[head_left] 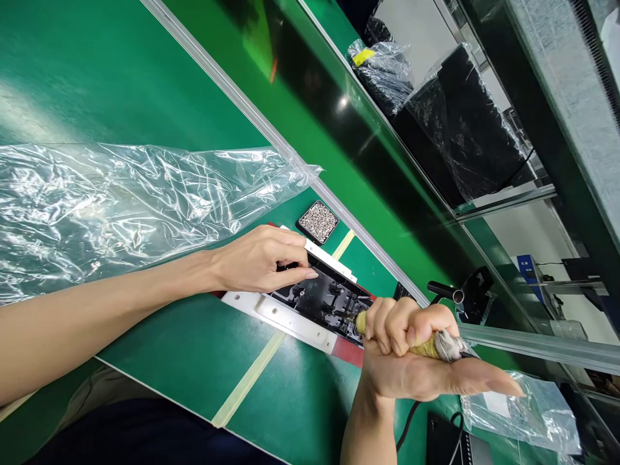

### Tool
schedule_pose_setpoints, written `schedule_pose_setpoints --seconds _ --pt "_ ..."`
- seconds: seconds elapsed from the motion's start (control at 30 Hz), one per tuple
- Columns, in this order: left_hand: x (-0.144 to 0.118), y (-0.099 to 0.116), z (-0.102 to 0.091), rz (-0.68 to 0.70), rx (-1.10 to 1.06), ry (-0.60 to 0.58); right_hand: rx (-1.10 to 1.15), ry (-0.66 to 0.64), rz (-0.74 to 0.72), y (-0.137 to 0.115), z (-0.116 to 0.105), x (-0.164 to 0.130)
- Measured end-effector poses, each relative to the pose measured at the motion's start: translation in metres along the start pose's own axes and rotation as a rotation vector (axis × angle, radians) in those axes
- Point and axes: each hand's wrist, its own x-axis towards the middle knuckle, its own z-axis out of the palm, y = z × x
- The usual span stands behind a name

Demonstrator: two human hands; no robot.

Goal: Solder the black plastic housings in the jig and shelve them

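Our right hand (407,352) has its fingers wrapped around a screwdriver (426,345); the tip is hidden in the black part (324,300) on the tabletop (194,349). Left hand (264,258) fingers press together on the part.

Green bench (145,77) (plastic sheet (121,200), screw tray (318,221))
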Motion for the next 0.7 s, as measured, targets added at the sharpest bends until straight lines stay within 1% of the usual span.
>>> schedule_pose_setpoints --seconds 0.17,0.3,0.57,0.7 --pt "0.0017 -0.0014 -0.0024 0.005 -0.008 -0.024 0.018 -0.006 0.023 -0.0003 0.0017 0.0007" --pt "0.002 -0.0018 -0.0032 0.008 -0.009 -0.033 -0.003 -0.016 -0.007 -0.0001 0.0021 0.0003" --pt "0.0003 -0.0023 -0.002 -0.008 -0.003 -0.02 -0.015 -0.014 -0.032 0.0 0.0026 0.0004" --pt "-0.0002 -0.0028 -0.0011 -0.011 -0.008 -0.015 -0.011 -0.02 -0.018 0.0006 0.0022 -0.0002"
